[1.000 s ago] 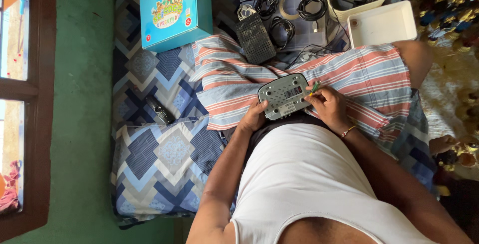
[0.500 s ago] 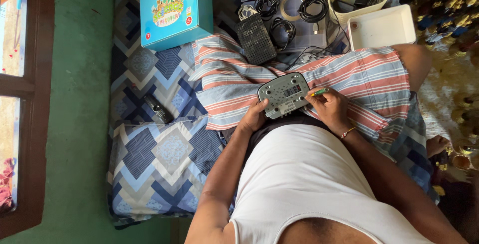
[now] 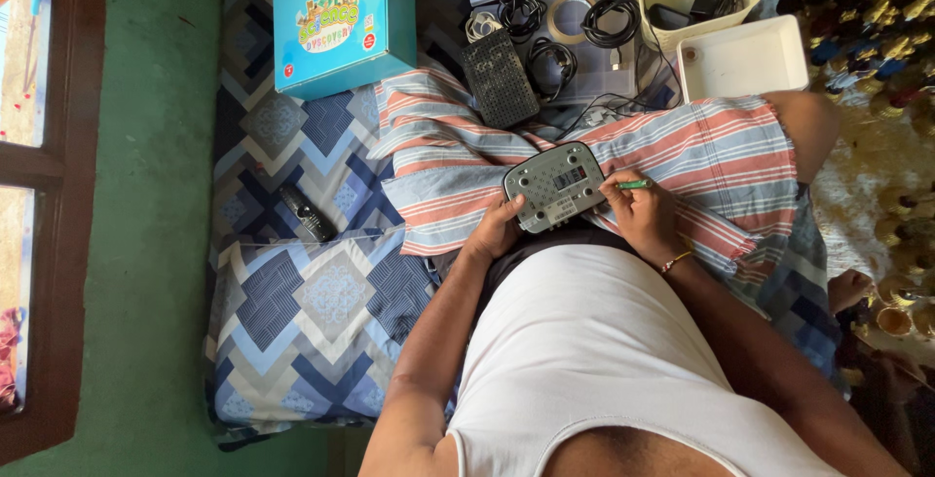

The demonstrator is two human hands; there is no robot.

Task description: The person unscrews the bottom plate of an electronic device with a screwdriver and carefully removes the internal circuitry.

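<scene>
Down on the lap, over striped cloth point(image 3: 438, 160), a grey device point(image 3: 555, 187) lies underside up. Left hand point(image 3: 497, 231) clasps its near left corner, thumb on the face and fingers curled beneath. Right hand point(image 3: 643, 212) is pinched tight around a green screwdriver point(image 3: 633, 184), whose tip meets the device's right edge. Beyond the knees lie a black box point(image 3: 499, 77), coiled cables point(image 3: 609, 21) and a white tray point(image 3: 745, 58).

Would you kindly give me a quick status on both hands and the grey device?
Left hand steadying grey device on lap. Right hand holds green tool at its edge. Nothing in the way.
</scene>
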